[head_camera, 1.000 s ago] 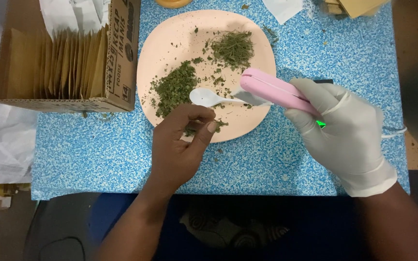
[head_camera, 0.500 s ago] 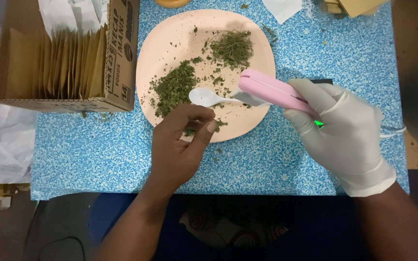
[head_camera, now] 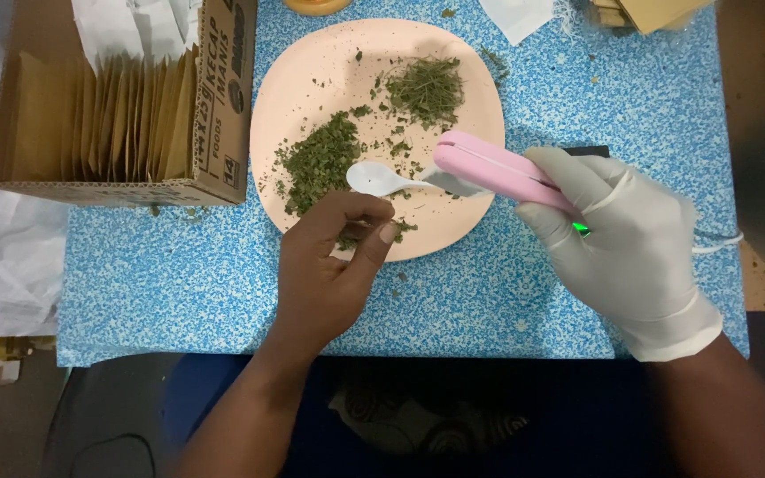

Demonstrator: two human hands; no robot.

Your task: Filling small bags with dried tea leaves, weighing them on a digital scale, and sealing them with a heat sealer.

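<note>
Here, nearest to the person, the bare left hand (head_camera: 329, 265) is curling its fingers shut over the plate's near rim, at about 7 o'clock of the plate; the thumb and forefinger are pinching something small, too hidden to name. The gloved right hand (head_camera: 622, 239) is wrapping fully around a pink clamp-shaped tool (head_camera: 498, 170), which is pointing toward 10 o'clock. Just at the tool's tip a white plastic spoon (head_camera: 378, 180) is lying over the peach plate (head_camera: 312, 80), its bowl looking empty. I think the work is going best when both hands are staying low and steady above the plate, so crumbs are falling back on it. Farther, two heaps of dried green herb (head_camera: 320, 164) are lying at 9 and 12 o'clock. Beyond, at 10 o'clock, a cardboard box (head_camera: 223, 106) of brown paper sachets (head_camera: 126, 115) is standing on the blue speckled table (head_camera: 179, 274).
</note>
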